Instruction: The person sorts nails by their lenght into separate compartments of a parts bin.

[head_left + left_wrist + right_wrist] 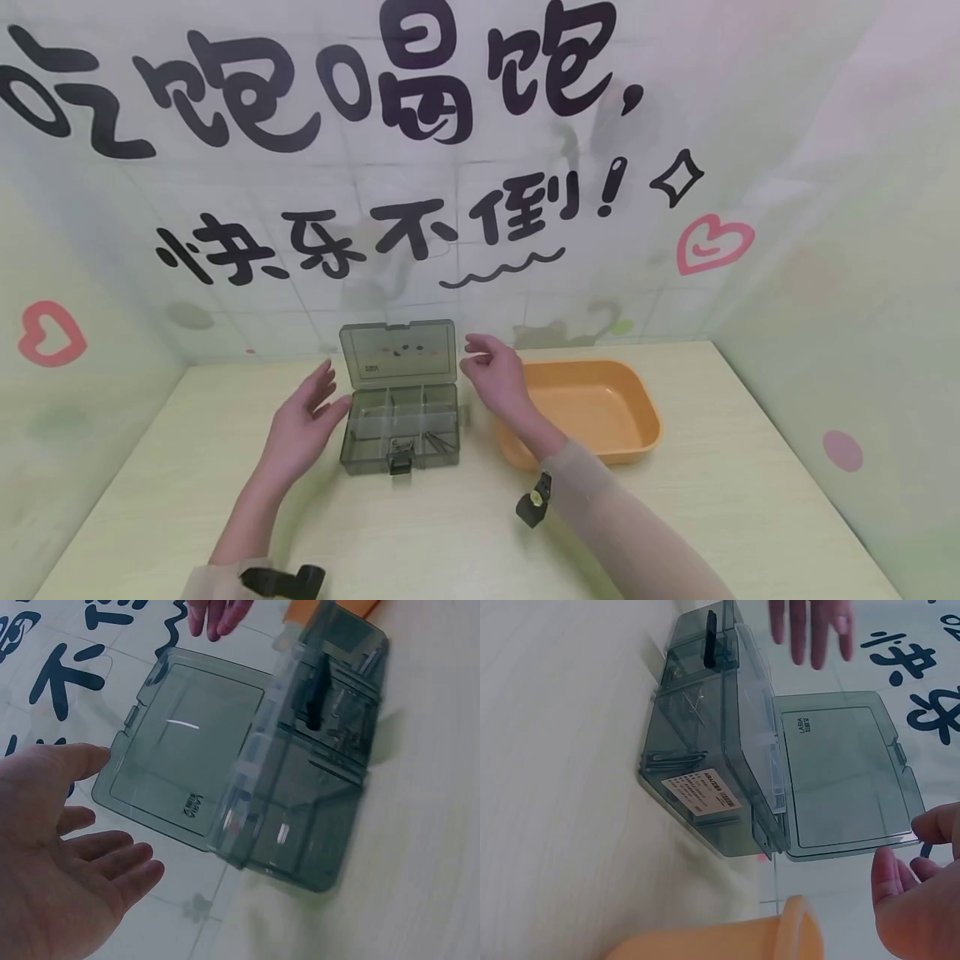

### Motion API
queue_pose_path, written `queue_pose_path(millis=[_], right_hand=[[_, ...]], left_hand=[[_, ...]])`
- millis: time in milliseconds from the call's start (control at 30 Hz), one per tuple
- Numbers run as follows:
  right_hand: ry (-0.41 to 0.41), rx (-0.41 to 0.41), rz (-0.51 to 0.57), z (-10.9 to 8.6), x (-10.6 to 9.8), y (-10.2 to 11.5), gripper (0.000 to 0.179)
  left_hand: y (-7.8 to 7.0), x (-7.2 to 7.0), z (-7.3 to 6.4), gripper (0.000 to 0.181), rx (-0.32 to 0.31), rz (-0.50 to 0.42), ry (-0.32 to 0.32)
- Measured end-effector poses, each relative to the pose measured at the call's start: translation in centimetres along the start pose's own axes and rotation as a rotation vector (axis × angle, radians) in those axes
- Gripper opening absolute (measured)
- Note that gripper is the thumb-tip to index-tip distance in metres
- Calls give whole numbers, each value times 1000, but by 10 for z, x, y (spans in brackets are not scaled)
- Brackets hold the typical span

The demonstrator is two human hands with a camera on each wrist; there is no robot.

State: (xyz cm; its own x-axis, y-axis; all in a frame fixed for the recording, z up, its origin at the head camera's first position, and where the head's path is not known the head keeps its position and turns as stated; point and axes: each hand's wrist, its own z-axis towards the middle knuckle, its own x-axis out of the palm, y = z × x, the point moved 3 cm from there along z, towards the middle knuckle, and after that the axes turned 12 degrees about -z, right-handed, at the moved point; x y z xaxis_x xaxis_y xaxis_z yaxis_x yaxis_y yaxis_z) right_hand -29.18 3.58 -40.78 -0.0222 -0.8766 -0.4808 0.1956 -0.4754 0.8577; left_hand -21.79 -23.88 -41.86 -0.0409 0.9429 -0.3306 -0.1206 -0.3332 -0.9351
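Note:
A grey see-through compartment box [363,460] stands on the table, its lid [405,354] tilted up and back. Small metal pieces [438,442] lie in its front compartments; their kind is too small to tell. My left hand [300,429] is held beside the box's left side, fingers loosely extended and holding nothing. On the other side, my right hand [498,379] is close to the lid's right edge with fingers slightly bent. In the right wrist view its thumb and fingers [889,881] are near the lid's corner; whether they touch it I cannot tell.
An orange tray [648,417] sits to the right of the box, partly behind my right forearm. A pale wall with black lettering [420,225] rises behind the table [420,542]. A dark latch [401,462] hangs on the box's front.

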Motion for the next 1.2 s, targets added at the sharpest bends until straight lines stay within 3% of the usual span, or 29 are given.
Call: queue_pose_path(millis=[200,400,900,1200], right_hand=[[94,23,-63,6,10,3,68],[186,7,-82,8,21,7,93],[196,-110,40,4,25,8,93],[202,-133,69,-3,27,9,92]], left_hand=[[-20,6,26,86,-30,16,12],[-28,12,37,91,-67,39,-1],[-32,14,39,90,-55,-12,-8],[-28,12,32,90,3,-31,-6]])
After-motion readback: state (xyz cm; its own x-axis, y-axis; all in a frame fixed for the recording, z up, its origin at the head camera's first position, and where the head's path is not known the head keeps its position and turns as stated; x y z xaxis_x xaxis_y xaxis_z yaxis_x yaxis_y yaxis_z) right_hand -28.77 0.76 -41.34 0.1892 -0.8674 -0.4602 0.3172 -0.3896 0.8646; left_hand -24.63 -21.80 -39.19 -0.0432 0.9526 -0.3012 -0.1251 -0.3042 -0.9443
